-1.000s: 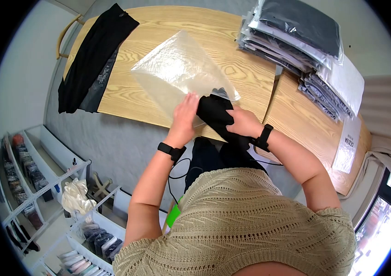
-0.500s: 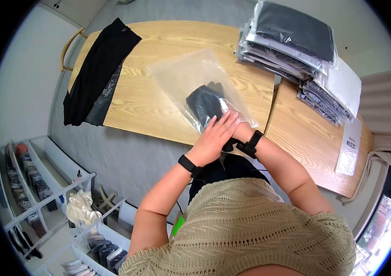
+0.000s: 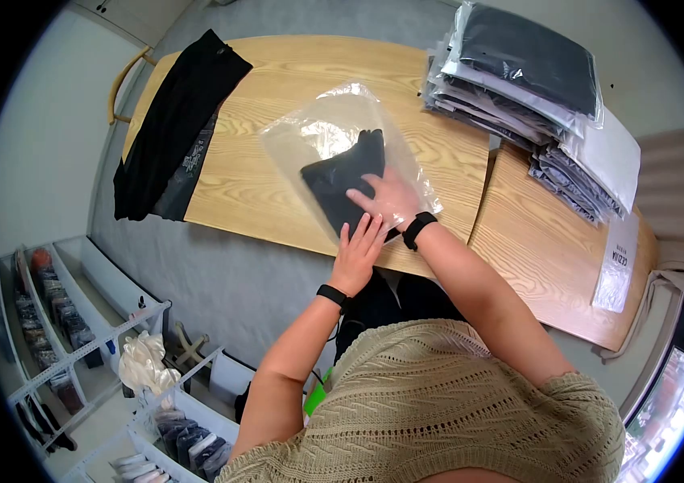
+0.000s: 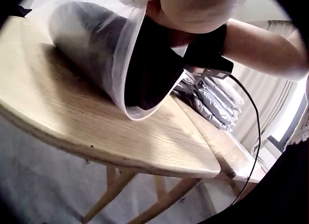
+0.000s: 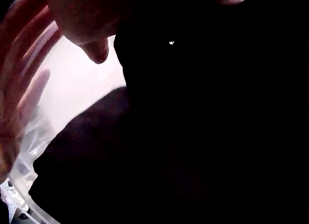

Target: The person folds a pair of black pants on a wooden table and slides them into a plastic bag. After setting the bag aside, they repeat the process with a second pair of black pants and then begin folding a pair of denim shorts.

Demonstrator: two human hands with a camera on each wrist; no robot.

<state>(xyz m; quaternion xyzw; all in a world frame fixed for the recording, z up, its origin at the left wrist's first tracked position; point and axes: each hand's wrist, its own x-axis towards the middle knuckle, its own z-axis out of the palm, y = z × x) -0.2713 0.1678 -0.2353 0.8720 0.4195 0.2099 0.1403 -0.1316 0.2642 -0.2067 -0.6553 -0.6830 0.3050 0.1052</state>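
Note:
A clear plastic bag [image 3: 301, 125] lies slanted on the wooden table, with a folded black garment [image 3: 334, 181] inside it. My right hand [image 3: 394, 197] is in the bag up to about the wrist, fingers spread on the garment under the film. Just to its left, my left hand [image 3: 358, 258] rests near the bag's mouth with its fingers straight. From the left wrist, the bag's rim [image 4: 137, 115] gapes around the dark cloth [image 4: 152, 72]. Much of the right wrist view is filled by the dark garment [image 5: 159, 151].
Another black garment [image 3: 177, 121] is draped over the table's left end. A tall stack of bagged clothes [image 3: 519, 64] stands at the back right, beyond the seam to a second table [image 3: 543, 266]. A printed plastic bag [image 3: 615, 266] lies there. Shelves [image 3: 76, 338] stand at lower left.
The black garment went from my hands beside the bag to inside it. My right hand moved into the bag with it, then spread its fingers; the left shifted to the mouth.

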